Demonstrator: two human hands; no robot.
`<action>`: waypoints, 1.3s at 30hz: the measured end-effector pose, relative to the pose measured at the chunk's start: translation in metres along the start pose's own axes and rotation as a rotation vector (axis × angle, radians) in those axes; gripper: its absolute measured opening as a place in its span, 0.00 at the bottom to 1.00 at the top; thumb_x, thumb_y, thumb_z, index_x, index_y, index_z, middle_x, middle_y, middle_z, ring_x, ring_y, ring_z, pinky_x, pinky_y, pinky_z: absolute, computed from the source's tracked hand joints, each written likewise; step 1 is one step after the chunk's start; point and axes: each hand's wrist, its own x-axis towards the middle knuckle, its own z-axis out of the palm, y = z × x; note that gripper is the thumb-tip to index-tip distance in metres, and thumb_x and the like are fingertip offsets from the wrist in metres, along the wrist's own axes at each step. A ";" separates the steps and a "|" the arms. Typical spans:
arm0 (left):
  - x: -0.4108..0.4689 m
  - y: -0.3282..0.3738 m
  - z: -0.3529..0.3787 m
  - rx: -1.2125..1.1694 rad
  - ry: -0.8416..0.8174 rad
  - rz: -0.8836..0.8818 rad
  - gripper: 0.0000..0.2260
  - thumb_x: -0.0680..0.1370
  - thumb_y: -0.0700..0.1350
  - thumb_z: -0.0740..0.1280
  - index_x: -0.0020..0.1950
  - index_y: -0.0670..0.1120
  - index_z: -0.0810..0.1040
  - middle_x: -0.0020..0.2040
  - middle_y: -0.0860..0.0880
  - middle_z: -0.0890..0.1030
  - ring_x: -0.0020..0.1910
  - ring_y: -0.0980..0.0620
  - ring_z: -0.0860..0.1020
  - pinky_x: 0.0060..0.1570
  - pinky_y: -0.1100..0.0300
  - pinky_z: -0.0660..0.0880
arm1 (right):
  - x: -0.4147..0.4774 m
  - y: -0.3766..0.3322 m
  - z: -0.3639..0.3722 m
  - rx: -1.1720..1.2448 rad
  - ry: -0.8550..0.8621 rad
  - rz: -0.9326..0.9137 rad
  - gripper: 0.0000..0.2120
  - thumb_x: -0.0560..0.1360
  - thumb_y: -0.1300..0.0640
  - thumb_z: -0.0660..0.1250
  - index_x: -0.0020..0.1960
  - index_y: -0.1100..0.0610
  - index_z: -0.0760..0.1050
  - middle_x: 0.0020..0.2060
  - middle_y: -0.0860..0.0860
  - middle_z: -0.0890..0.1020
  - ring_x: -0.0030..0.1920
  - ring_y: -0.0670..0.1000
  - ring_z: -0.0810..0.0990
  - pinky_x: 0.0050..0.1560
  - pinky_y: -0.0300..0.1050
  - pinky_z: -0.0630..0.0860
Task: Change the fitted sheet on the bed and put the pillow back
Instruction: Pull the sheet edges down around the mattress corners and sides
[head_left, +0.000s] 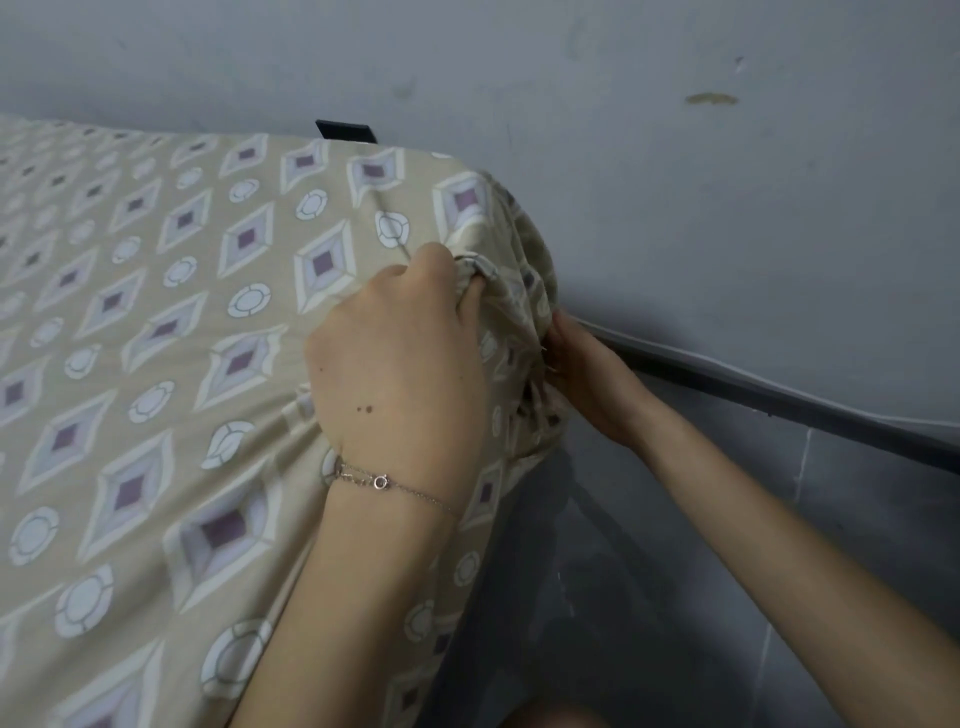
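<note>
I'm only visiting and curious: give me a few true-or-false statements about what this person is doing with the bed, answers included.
1. The left hand grips a bunch of the patterned sheet at the corner. True.
2. The right hand lies flat on top of the bed. False: it holds the sheet's gathered edge down the corner's side.
3. A thin bracelet sits on the left wrist. True.
4. A pillow lies on the sheet. False: none is in view.
5. The sheet is plain white. False: it is beige with diamonds and circles.
</note>
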 end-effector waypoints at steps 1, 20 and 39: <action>0.000 0.001 -0.002 0.002 -0.016 -0.005 0.18 0.83 0.56 0.56 0.39 0.46 0.61 0.30 0.52 0.60 0.26 0.55 0.55 0.28 0.58 0.47 | 0.000 0.000 0.001 0.079 -0.012 0.001 0.24 0.83 0.42 0.49 0.73 0.51 0.67 0.65 0.46 0.77 0.62 0.46 0.78 0.57 0.37 0.76; 0.002 0.001 0.009 -0.063 -0.010 -0.006 0.21 0.74 0.46 0.73 0.33 0.46 0.60 0.27 0.56 0.50 0.25 0.58 0.46 0.32 0.66 0.44 | -0.062 0.050 0.014 0.037 0.134 0.272 0.18 0.80 0.52 0.55 0.56 0.63 0.77 0.48 0.58 0.83 0.49 0.54 0.81 0.56 0.46 0.77; -0.006 -0.005 0.030 -0.111 0.041 0.051 0.22 0.73 0.46 0.74 0.34 0.46 0.60 0.26 0.52 0.55 0.24 0.53 0.55 0.32 0.68 0.45 | -0.060 0.056 0.017 -0.232 0.163 0.076 0.13 0.80 0.60 0.61 0.64 0.60 0.73 0.55 0.58 0.80 0.53 0.53 0.79 0.56 0.48 0.78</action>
